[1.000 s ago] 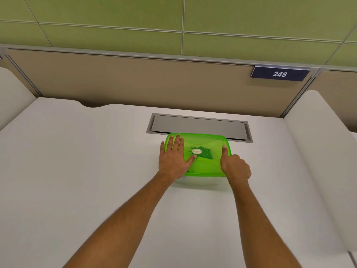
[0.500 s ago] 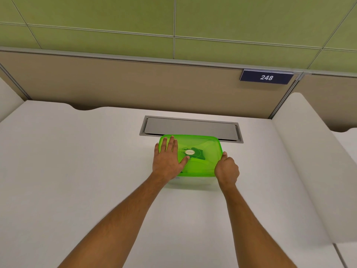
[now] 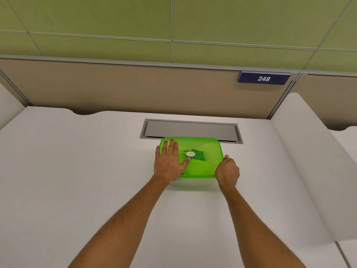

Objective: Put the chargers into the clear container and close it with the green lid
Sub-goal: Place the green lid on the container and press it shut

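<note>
Two bare forearms reach forward over the white desk [image 3: 67, 180] from the near edge. The left hand [image 3: 169, 161] lies flat, fingers spread, palm down on the left part of the green lid [image 3: 204, 157]. The right hand [image 3: 227, 172] is curled at the lid's near right corner, fingers closed on its rim. The lid sits on the clear container [image 3: 193, 183], whose near wall shows faintly below it. Dark shapes, likely the chargers [image 3: 199, 154], show dimly through the lid. Just beyond, touching the container's far edge in view, is a grey cable hatch [image 3: 190, 129]. Farther back stands a beige partition [image 3: 116, 89] with a number plate [image 3: 263, 78] reading 248.
</note>
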